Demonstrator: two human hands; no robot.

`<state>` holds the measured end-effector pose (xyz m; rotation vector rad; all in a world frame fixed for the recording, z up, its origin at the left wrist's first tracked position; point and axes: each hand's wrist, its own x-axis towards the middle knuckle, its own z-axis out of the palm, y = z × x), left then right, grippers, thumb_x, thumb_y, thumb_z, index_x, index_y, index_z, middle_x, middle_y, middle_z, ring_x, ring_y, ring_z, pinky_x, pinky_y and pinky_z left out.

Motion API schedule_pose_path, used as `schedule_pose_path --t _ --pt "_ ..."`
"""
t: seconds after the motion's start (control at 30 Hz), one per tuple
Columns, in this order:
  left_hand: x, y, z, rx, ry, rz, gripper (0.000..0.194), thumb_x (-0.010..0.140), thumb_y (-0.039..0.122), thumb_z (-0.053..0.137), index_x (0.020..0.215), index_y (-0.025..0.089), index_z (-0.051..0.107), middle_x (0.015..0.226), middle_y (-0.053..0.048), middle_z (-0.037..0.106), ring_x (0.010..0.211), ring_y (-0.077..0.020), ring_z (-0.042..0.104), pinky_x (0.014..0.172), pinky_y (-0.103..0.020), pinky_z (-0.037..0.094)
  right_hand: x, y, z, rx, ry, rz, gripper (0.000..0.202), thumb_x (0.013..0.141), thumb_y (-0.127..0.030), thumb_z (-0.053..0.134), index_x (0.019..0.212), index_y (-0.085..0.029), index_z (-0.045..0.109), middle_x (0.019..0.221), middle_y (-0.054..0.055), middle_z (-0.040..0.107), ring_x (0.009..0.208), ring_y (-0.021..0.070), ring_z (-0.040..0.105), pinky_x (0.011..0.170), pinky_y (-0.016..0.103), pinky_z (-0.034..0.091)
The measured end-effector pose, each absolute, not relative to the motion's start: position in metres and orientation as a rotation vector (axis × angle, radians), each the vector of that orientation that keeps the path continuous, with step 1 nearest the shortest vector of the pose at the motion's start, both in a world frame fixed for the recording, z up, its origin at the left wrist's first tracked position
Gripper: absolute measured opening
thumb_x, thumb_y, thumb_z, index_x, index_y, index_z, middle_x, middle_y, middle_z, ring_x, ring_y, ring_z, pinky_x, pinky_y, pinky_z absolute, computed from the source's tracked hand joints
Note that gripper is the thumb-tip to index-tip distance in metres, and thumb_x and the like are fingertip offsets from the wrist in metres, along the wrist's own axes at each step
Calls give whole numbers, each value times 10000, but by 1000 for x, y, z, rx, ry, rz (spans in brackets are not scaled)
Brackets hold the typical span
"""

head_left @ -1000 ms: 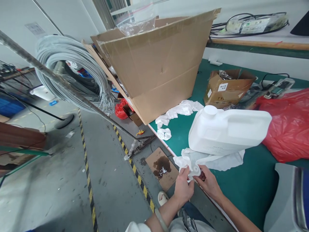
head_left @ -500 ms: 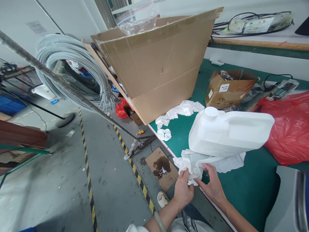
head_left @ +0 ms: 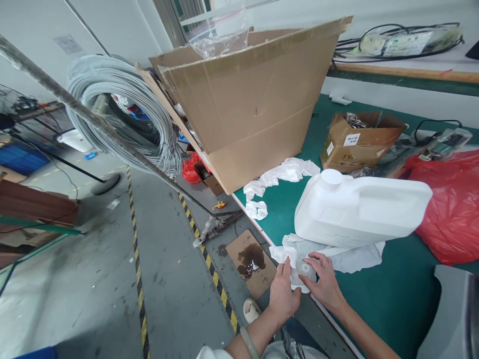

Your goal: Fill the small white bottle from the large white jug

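At the table's near edge, my right hand (head_left: 325, 280) pinches a small translucent round part (head_left: 305, 269) with a hole in its middle. My left hand (head_left: 284, 293) is closed on the white cloth (head_left: 283, 253) just left of that part. The cloth is crumpled there and spreads right over the green table (head_left: 377, 294). A large white plastic jug (head_left: 359, 209) stands on the cloth beyond my hands. More crumpled white cloth (head_left: 288, 170) lies behind, beside the big box.
A big cardboard box (head_left: 247, 109) fills the table's far left. Behind the jug sits a small open carton (head_left: 359, 144); a red bag (head_left: 449, 204) lies right. A grey object (head_left: 447, 309) stands near right. Coiled grey cable (head_left: 123, 109) hangs left by a metal pole (head_left: 112, 142).
The translucent round part now shows between my hands, where folded cloth was before. My right hand has shifted slightly left. The whole view has tilted a little.
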<state>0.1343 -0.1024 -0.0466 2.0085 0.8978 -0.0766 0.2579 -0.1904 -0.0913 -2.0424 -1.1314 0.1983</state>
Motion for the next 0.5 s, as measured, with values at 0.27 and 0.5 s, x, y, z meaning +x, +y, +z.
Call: schedule_pose_path --t 0.27,0.5 --pt "146 -101 -50 2244 963 -203 583 649 196 624 1200 129 446 1194 -140 452 1094 -317 417 889 -434 396 259 -194 -85 -2037 -1092 206 238 721 -400 554 893 -235 566 974 75 493 942 279 498 751 435 476" --pt "154 -92 -53 2440 890 -259 532 738 38 482 1254 148 411 1151 -144 479 1070 -298 445 870 -423 396 265 -202 -77 -2033 -1075 232 251 745 -410 566 927 -237 574 993 88 489 945 278 500 692 402 505"
